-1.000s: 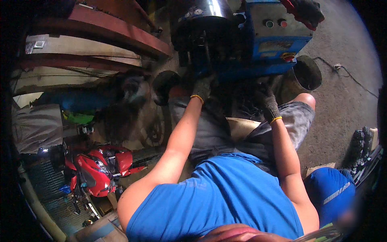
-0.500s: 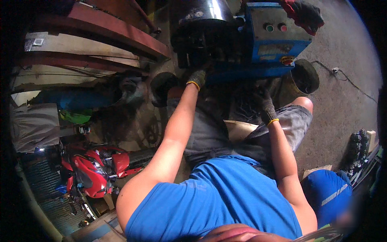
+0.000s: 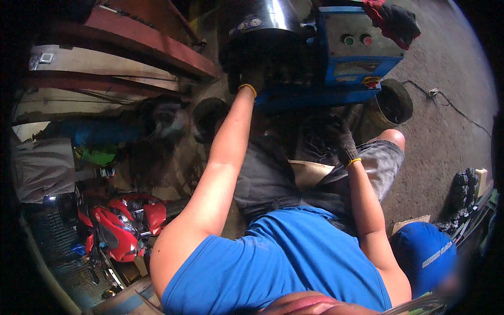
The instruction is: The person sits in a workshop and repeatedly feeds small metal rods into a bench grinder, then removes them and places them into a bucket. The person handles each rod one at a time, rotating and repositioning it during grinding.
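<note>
Head view: from where I sit, I have the person seated, knees apart, before a machine (image 3: 344,60) whose blue box faces them at the top. Its steel drum (image 3: 270,18) shines beside the box, and the space beneath the drum is very dark.

I see the left hand (image 3: 253,77), gloved with a yellow cuff, reaching into that dark space just left of the box's base. Its fingers are lost in shadow, so I cannot tell whether they are spread or pinching anything.

My view of the right hand (image 3: 344,139) is a little better: gloved too, lower down, at the right edge of a black stringy pile (image 3: 316,140) lying between the knees, in front of the machine. Its fingertips merge with the black, and I cannot tell whether they grip a strand.

Nearer the body I see a pale sheet (image 3: 311,172) between the thighs. Right of the pile stands a bucket (image 3: 374,114), and a red-and-black cloth (image 3: 394,25) hangs over the box's upper corner. I also get a cable (image 3: 446,100) on the floor, red beams (image 3: 142,50) upper left, a red motorbike (image 3: 113,231) lower left, and another person (image 3: 424,247) in blue at lower right.
</note>
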Demonstrator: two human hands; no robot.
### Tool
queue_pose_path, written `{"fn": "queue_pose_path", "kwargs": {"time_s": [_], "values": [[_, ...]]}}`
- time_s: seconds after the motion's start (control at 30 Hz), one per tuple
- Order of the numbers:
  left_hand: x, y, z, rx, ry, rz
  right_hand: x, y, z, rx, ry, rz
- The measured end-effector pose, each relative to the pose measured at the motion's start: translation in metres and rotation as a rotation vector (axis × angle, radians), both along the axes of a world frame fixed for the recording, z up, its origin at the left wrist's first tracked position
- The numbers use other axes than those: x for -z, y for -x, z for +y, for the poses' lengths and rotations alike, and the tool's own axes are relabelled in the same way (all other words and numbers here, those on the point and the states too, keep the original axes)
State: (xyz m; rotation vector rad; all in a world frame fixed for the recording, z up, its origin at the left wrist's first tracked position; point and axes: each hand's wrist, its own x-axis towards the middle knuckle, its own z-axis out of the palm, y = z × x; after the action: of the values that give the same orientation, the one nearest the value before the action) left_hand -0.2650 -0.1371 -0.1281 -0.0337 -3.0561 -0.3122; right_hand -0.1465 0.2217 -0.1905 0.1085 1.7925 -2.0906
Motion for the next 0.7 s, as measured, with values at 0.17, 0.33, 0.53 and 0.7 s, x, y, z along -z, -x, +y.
{"fn": "queue_pose_path", "kwargs": {"time_s": [0.17,0.33,0.53,0.7], "values": [[0.005,0.007,-0.007,-0.049,-0.185,0.134,-0.015,-0.002,-0.005,-0.011,-0.058,0.031],[0.001,0.018,-0.007,0.054,-0.149,0.165,-0.014,0.003,0.001,-0.051,-0.117,0.068],[0.002,0.027,-0.004,0.021,-0.601,0.077,-0.014,0.006,0.002,-0.034,-0.2,0.075],[0.021,0.025,-0.02,0.088,-0.169,0.228,-0.031,0.017,0.006,-0.001,-0.358,0.242]]}}
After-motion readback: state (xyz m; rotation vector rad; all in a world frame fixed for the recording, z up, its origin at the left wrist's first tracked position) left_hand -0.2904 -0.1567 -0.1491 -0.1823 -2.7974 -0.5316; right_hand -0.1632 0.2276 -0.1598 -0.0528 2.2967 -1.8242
